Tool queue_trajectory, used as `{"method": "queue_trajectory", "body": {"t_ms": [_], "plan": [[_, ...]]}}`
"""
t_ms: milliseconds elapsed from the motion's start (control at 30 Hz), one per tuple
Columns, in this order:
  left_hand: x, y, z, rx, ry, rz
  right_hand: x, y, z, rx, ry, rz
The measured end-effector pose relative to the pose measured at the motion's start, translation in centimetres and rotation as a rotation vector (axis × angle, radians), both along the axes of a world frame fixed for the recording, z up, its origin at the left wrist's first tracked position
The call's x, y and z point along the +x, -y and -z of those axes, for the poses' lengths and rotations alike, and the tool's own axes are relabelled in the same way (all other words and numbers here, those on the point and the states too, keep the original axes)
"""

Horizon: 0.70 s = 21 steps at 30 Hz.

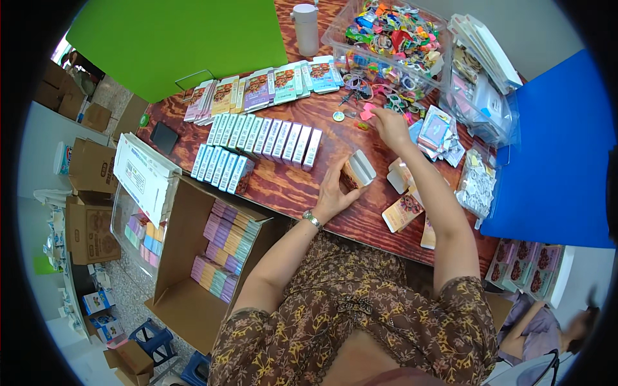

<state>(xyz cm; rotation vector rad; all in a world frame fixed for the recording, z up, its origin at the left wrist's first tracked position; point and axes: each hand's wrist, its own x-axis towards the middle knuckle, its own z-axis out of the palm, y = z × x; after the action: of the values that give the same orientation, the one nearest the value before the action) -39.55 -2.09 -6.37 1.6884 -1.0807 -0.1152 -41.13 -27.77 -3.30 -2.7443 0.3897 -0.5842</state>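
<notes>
My left hand (330,195), with a watch at the wrist, is closed around a small orange carton (358,171). The carton stands with its top flaps open. Farther off, my right hand (391,130) pinches at a small pink trinket (367,112) on the table. A round charm (338,116) and other loose trinkets lie close to its fingertips. Under my right forearm are several more orange cartons (403,213), partly hidden by the arm. Beside that arm sits a heap of small picture cards (440,134).
Closed cartons (264,137) stand in two rows on the left of the table, before flat cartons (257,90). Behind are a bottle (305,31) and a clear bin (335,40) of trinkets. A bag of white pieces (476,183) lies right; a cardboard box (187,257) stands at the left edge.
</notes>
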Motion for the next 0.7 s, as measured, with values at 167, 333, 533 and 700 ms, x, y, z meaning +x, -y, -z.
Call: {"method": "queue_trajectory", "body": {"t_ms": [167, 333, 533, 700], "plan": [[0.1, 0.0, 0.9, -0.015, -0.020, 0.015, 5.3, 2.0, 3.6, -0.143, -0.367, 0.197], [0.0, -0.6, 0.2, -0.016, 0.009, -0.050, 4.7, 0.3, 0.4, -0.056, -0.218, 0.071], [0.0, -0.4, 0.5, -0.034, -0.023, -0.048, 2.5, -1.7, 0.5, 0.012, -0.246, -0.049], [0.2, -0.3, -0.5, -0.131, 0.178, -0.051, 1.4, -1.7, 3.2, -0.094, -0.180, -0.070]]}}
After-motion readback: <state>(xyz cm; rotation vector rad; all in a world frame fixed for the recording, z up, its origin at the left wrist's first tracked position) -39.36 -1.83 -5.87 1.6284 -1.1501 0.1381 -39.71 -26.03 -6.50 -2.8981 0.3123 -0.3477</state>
